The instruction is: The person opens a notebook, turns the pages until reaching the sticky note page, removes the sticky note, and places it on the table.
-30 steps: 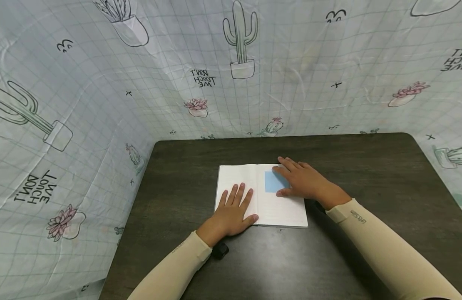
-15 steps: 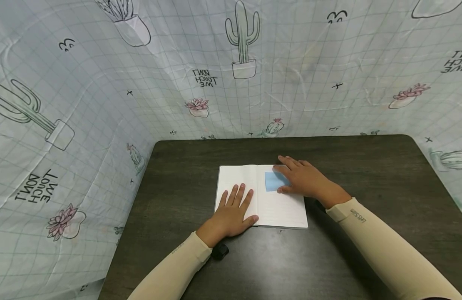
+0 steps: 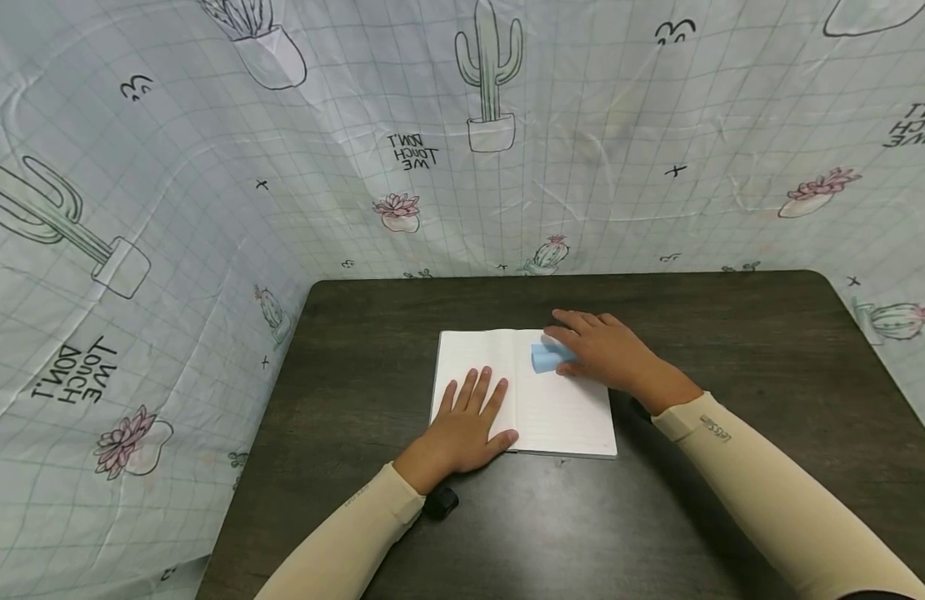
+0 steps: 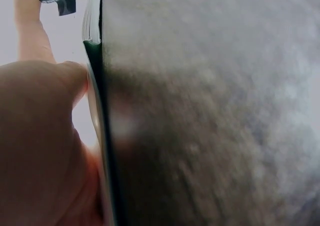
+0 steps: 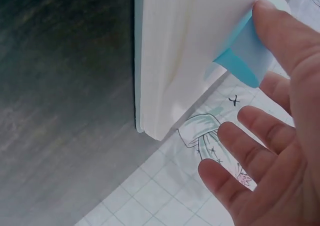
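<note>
An open notebook (image 3: 563, 425) with white lined pages lies on the dark table. My left hand (image 3: 462, 429) rests spread flat on its left page; in the left wrist view the thumb side of that hand (image 4: 40, 136) lies along the notebook's lower edge. On the right page is a light blue sticky note (image 3: 547, 358). My right hand (image 3: 608, 354) pinches the note between thumb and index finger. Seen from the right wrist, the note (image 5: 250, 53) bends up off the page in a curl, while the other fingers extend loosely beyond it.
The dark wooden table (image 3: 372, 350) surrounds the notebook. A cactus-printed cloth (image 3: 582, 167) hangs behind the table and along its left side. Small black devices sit under both wrists, one showing by the left wrist (image 3: 441, 503).
The sticky note has gone from lying flat to curling up from the page, its visible part now narrower. My right hand has shifted slightly left; the left hand has stayed put.
</note>
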Motion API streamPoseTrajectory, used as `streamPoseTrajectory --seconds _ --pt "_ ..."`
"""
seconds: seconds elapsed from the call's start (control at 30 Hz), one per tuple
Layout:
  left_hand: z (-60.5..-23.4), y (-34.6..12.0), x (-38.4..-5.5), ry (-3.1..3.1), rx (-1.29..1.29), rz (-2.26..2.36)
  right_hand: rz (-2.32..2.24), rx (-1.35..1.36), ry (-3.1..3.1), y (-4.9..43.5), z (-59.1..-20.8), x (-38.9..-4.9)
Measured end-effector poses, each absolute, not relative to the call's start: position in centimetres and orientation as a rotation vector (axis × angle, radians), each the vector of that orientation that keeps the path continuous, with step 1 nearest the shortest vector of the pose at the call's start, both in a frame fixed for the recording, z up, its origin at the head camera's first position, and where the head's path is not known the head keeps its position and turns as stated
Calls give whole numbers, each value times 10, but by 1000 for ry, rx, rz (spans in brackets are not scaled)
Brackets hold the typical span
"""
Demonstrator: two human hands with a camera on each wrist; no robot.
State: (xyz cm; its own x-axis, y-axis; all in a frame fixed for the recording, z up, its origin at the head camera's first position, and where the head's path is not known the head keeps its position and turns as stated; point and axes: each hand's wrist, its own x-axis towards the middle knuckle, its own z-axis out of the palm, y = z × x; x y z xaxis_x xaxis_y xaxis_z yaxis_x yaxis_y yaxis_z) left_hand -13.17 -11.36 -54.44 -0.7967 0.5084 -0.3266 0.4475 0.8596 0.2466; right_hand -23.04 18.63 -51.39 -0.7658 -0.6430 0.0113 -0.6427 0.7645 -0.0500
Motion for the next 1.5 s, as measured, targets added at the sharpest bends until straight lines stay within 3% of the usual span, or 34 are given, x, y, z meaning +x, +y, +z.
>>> streamPoseTrajectory --seconds 0.5,1.5 --pt "-547 -115 -132 2641 704 226 25 -1252 3054 184 -510 -231" --pt "-556 -118 -133 2638 707 193 60 -1207 3182 180 -507 -236"
